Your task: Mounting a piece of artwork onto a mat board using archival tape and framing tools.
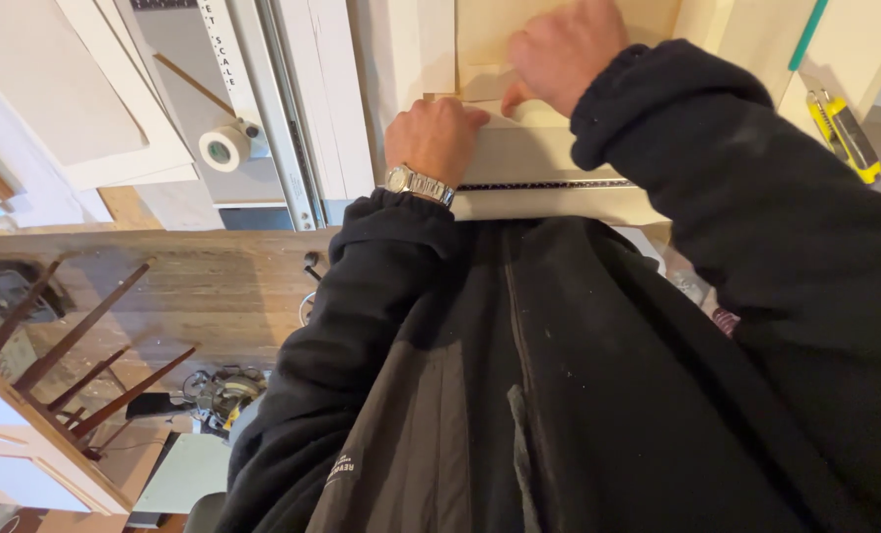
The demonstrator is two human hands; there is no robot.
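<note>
My left hand (433, 138), with a metal wristwatch (419, 184) on its wrist, rests knuckles-up on a pale cream board (539, 163) at the bench edge, fingers curled over it. My right hand (559, 51) presses down on the same board a little farther away, its thumb tucked under at the board's fold. A dark corrugated edge (544, 185) of the board shows just below my left hand. Both arms are in black sleeves, and my black jacket fills the lower frame.
A yellow utility knife (843, 133) lies at the right on the bench. A roll of white tape (225, 148) sits at the left by a metal cutting rail (288, 128). White boards (75, 89) are stacked far left. Wooden floor and frame pieces (75, 345) lie below.
</note>
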